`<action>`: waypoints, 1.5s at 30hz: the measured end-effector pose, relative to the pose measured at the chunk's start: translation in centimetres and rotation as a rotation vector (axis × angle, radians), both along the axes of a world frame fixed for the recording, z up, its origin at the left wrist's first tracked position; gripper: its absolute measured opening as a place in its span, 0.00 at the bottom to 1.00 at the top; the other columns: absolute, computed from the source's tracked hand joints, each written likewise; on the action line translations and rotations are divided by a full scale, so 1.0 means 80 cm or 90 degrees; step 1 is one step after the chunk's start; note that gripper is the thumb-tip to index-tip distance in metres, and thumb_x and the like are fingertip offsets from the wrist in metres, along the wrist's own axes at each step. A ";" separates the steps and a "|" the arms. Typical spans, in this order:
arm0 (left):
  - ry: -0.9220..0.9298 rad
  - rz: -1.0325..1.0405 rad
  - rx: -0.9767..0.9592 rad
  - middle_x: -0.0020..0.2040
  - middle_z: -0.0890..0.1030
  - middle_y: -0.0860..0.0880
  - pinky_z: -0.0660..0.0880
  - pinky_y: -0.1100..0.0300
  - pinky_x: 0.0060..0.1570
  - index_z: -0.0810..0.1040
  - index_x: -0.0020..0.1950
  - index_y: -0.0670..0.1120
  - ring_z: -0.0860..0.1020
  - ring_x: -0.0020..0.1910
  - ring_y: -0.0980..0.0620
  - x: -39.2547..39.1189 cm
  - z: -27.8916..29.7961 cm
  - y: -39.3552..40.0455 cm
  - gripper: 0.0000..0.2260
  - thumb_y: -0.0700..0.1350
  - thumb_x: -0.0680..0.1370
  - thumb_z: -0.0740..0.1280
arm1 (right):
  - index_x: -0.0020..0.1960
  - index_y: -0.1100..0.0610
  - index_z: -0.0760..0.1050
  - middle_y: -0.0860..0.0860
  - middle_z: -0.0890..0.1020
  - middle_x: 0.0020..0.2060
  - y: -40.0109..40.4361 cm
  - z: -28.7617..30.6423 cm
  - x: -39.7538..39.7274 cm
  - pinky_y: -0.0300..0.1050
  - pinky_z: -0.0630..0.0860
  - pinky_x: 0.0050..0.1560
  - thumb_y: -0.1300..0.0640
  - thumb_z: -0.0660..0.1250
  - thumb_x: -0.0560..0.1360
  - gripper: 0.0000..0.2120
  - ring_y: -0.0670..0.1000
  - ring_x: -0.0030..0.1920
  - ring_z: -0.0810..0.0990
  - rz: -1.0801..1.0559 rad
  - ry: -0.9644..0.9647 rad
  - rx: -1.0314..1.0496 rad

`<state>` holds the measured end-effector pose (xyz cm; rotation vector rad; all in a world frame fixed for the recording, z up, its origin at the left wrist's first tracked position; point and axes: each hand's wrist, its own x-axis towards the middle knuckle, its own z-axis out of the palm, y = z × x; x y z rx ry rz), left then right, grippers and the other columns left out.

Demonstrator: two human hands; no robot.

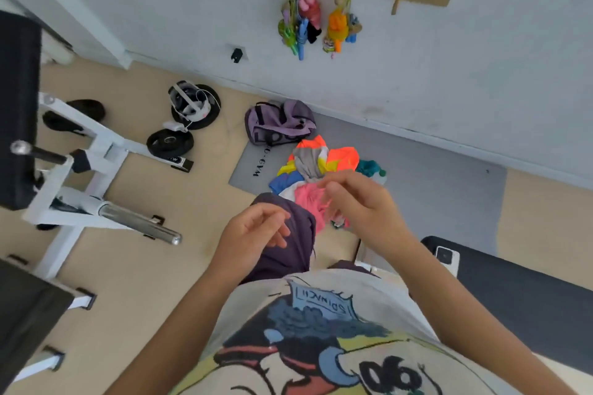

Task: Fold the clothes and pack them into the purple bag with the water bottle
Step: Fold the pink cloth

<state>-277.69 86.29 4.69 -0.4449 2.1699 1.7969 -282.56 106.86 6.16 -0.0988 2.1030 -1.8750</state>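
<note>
- Near the middle of the frame, a pile of clothes (316, 170) in orange, grey, blue, yellow and pink lies on a grey mat (433, 176).
- Just above and left of the pile, the purple bag (278, 122) sits slumped at the mat's corner, close to the wall.
- Right of the pile, a teal item (369, 167) shows; whether it is the water bottle I cannot tell.
- Lower centre, the left hand (253, 234) hangs with loosely curled fingers, holding nothing.
- Beside it, the right hand (359, 202) is raised in front of the pink cloth, fingers bent, gripping nothing.
- At centre left, weight plates (170, 142) lie on the floor.
</note>
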 end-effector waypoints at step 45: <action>-0.041 -0.547 -0.094 0.32 0.76 0.55 0.67 0.69 0.33 0.82 0.43 0.45 0.71 0.29 0.67 -0.515 -0.995 0.021 0.05 0.43 0.72 0.76 | 0.44 0.56 0.82 0.48 0.81 0.38 0.025 -0.951 -0.388 0.37 0.72 0.44 0.53 0.75 0.71 0.06 0.45 0.40 0.76 0.065 -0.100 0.472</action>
